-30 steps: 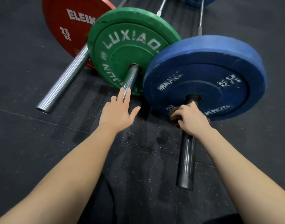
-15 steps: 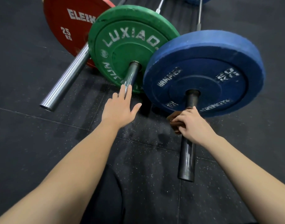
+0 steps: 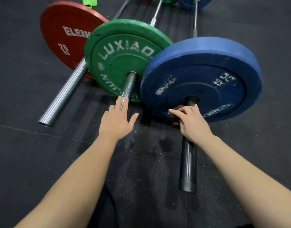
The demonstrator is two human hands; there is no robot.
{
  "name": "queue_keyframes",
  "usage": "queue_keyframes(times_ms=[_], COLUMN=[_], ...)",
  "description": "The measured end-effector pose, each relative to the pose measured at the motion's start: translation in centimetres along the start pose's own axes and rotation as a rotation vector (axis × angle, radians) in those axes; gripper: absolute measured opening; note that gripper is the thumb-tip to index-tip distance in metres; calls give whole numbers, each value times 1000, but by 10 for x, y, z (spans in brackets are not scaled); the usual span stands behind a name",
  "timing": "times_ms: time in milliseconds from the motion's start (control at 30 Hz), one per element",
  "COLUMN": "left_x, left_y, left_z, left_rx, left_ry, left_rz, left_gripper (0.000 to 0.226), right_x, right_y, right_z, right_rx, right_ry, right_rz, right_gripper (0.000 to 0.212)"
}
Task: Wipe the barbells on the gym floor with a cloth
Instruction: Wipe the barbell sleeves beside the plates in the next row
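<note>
a: where is the cloth?

b: the cloth (image 3: 176, 120) is brown and sits under the right hand (image 3: 193, 124). the fingers curl around it and around the dark sleeve (image 3: 188, 168) of the barbell that carries the blue plate (image 3: 204, 76). only small parts of the cloth show past the fingers, on the hand's left side.

a: and the other hand?

b: the left hand (image 3: 116, 120) is released, with straight fingers and the thumb spread to the right. its fingertips touch the near end of the shiny sleeve (image 3: 129, 86) that comes out of the green plate (image 3: 125, 58). it grasps nothing.

a: how much room is around the right hand?

b: ahead of it there is very little, because the knuckles are near the blue face, just below the hub. behind it, toward the wrist, the dark sleeve runs bare to its round end. to its left, a strip of black rubber floor (image 3: 42, 162) lies open between the two hands.

a: and the edges of the plates?

b: ahead of the left hand, the rim of the green plate goes behind the rim of the blue one. i cannot tell if they touch. the red plate (image 3: 67, 40) stands behind the green one, further left.

a: what is on the left of the left hand?

b: the ribbed chrome sleeve (image 3: 64, 96) of the red plate slants down there. its end is well apart from the hand, with bare floor between them.
</note>
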State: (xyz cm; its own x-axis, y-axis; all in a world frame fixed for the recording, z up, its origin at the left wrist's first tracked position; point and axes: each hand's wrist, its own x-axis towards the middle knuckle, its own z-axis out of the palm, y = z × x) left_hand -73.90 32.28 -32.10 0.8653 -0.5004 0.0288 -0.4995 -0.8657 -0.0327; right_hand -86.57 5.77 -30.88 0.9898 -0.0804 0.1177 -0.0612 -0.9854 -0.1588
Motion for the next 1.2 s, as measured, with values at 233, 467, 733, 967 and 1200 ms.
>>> queue_keyframes(times_ms=[233,467,733,967,1200], left_x=[1,-2,-8,-13,-10], left_y=[-1,0,1,2,1], left_z=[1,-1,-6,-13,-9], left_rx=[9,14,-26,-150,-164], left_ry=[-17,-14,-32,-19,10], left_rz=[-1,3,10,-22,-26], left_gripper=[78,77,77,70,70], right_x=[-14,-63,-69,-68,-60], right_y=[-10,-59,-39,-71,-85], right_z=[-3,-19,-34,-45,-54], right_rx=[-34,-133,52,77,312], right_ry=[-46,-454,-356,-782,-1165], right_rz=[-55,-234,-91,-186,-91], right_gripper=[29,28,31,38,25])
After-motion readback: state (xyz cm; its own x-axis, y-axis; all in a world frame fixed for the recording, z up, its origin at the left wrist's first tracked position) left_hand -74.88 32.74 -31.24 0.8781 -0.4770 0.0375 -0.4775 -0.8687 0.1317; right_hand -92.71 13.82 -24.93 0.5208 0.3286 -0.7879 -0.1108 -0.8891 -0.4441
